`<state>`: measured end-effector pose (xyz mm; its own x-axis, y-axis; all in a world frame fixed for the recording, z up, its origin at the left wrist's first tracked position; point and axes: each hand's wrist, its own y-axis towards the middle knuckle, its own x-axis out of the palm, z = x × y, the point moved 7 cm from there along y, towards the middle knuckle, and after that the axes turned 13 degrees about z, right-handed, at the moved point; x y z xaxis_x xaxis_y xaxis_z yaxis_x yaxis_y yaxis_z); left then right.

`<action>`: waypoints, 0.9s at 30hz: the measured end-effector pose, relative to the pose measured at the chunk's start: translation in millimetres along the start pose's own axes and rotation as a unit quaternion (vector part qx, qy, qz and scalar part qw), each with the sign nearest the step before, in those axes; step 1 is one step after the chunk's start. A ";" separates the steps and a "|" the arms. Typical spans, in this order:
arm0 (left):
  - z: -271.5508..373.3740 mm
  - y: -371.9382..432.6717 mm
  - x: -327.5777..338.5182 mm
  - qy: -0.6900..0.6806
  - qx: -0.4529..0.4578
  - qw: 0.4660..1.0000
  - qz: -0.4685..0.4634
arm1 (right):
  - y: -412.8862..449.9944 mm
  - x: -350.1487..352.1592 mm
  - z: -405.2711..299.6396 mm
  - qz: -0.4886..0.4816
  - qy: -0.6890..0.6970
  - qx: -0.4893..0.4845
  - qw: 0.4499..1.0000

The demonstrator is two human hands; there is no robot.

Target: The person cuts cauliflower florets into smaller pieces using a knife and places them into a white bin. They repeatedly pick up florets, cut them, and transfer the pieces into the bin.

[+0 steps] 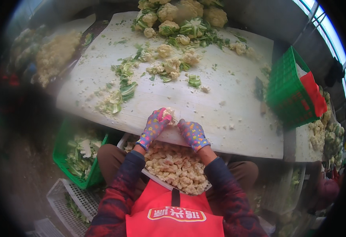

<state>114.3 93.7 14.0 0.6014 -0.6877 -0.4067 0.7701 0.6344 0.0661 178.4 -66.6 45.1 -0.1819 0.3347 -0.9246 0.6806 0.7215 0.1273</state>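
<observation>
My left hand (pixel 156 124), in a flowered glove with a pink palm, grips a cauliflower piece (pixel 169 114) above the near edge of the white tabletop (pixel 244 118). Close to its right, my right hand (pixel 192 131) is closed on what looks like a small knife (pixel 176 120). Only a thin bit of its blade shows beside the piece; the handle is hidden in the glove. Below both hands, between my knees, a pale crate (pixel 158 179) is heaped with cut cauliflower florets (pixel 176 166).
Cauliflower heads (pixel 187 11) are piled at the table's far side. Trimmed leaves (pixel 127 89) and larger pieces (pixel 172 65) lie mid-table. A green crate (pixel 288 89) stands at right. A green crate (pixel 87 183) of trimmings and a white crate (pixel 57 192) are at lower left.
</observation>
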 end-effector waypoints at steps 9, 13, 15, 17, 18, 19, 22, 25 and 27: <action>3.2 -12.8 4.8 -0.133 -0.049 0.990 0.017 | -13.5 -3.9 26.0 -0.143 0.378 0.261 0.877; 11.0 -16.2 0.1 -0.049 0.053 0.996 0.057 | -24.6 3.3 26.0 -0.162 0.458 0.285 0.826; 8.8 -18.9 1.7 -0.061 0.039 0.996 0.053 | -25.5 5.4 26.8 -0.159 0.468 0.273 0.825; 3.1 -24.0 3.5 -0.093 -0.010 0.994 0.052 | -26.5 5.4 26.1 -0.133 0.435 0.250 0.855; 0.0 -28.1 5.0 -0.102 -0.035 0.992 0.057 | -27.8 3.7 24.3 -0.104 0.393 0.230 0.884; -2.8 -32.2 5.3 -0.108 -0.054 0.990 0.075 | -31.3 4.1 21.0 -0.089 0.357 0.224 0.903; -5.1 -43.4 4.7 -0.095 -0.027 0.985 0.143 | -49.3 7.5 9.1 -0.066 0.311 0.243 0.916; -6.1 -48.2 6.0 -0.038 0.051 0.980 0.188 | -66.5 10.3 6.0 -0.061 0.383 0.291 0.874; -10.3 -48.9 8.6 -0.015 0.073 0.977 0.199 | -65.6 -2.4 5.6 0.006 0.251 0.193 0.949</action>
<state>79.7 60.4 -2.1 0.8640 -0.4079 -0.2951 0.4944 0.7982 0.3440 138.1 -118.2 37.0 -0.4223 0.6577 -0.6237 0.8760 0.4731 -0.0941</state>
